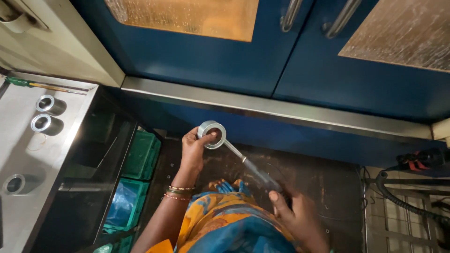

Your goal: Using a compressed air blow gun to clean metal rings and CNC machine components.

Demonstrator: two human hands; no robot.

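Observation:
My left hand (pixel 194 149) grips a shiny metal ring-shaped part (pixel 212 134), thumb pressed into its bore. My right hand (pixel 300 218) holds the dark handle of a slim tool (pixel 255 171) whose metal nozzle points into the ring; the tool is blurred. Both hands are low in front of a blue machine door (pixel 211 61), above a dark floor. Bangles circle my left wrist.
A steel table (pixel 28 154) on the left carries three similar metal rings (pixel 47 124) and a green-handled screwdriver (pixel 28 83). Green crates (pixel 143 154) sit under it. A steel ledge (pixel 281 110) runs along the machine. A black hose (pixel 403 199) lies at right.

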